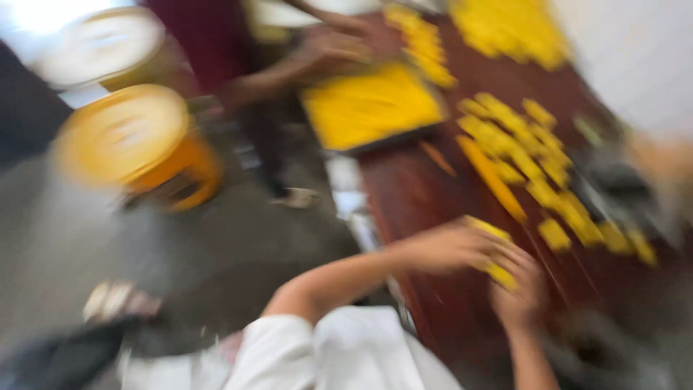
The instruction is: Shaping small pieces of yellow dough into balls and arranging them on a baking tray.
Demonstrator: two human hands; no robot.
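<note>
Heavily blurred view down onto a dark red-brown wooden bench [426, 202]; left hand [451, 245] reaching across from a white-sleeved arm, fingers curled around small yellow pieces [485, 230] at the near edge of the bench; right hand [520, 292] just beside it, almost touching, with another small yellow bit [502, 276] at its fingertips; grip of the left hand seemingly pinched on the pieces, grip of the right too smeared to call spread or pressed together.

Farther along the bench, a loose scatter of more yellow chunks [530, 162], with a long orange strip [491, 177] lying diagonally among them; beyond that, a flat tray [372, 108] covered in yellow, and a further yellow heap [509, 29] at the far end.

Another person's hands [332, 47] resting at the tray's far corner, dark red clothing behind; on the grey floor [238, 253] to the left, an orange bucket [137, 144] with a pale top, and a second, lighter tub [105, 47] behind it; something dark and indistinct at the bench's right side.
</note>
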